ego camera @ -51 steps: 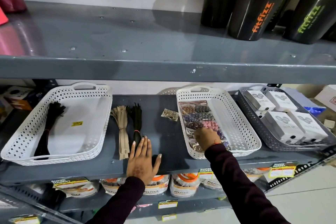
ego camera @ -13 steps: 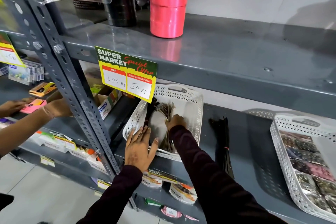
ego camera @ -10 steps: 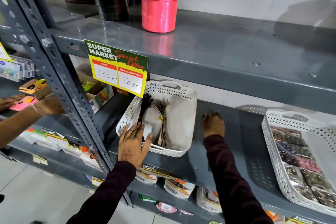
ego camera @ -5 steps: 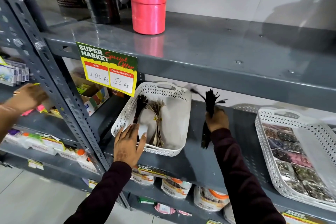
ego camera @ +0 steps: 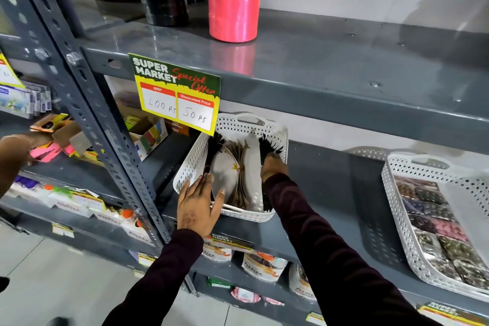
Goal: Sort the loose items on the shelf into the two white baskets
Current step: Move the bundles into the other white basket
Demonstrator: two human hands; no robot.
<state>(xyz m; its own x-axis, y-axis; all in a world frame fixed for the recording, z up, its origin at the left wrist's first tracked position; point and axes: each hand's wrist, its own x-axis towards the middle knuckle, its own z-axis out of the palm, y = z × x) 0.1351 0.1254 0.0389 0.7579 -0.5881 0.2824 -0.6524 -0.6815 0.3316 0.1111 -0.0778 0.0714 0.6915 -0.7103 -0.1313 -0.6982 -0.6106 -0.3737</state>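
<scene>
The left hand (ego camera: 199,205) lies flat, fingers spread, on the near rim of the perforated white plastic basket (ego camera: 232,131), while the right hand (ego camera: 272,167) inside it grips a bristly black bundle (ego camera: 266,148) beside tan strips (ego camera: 239,167), with a second lattice basket (ego camera: 397,182) of shiny packets (ego camera: 434,219) well apart rightward.

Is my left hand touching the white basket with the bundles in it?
Touching. The head view shows the left hand lying over the front rim of the left white basket.
</scene>
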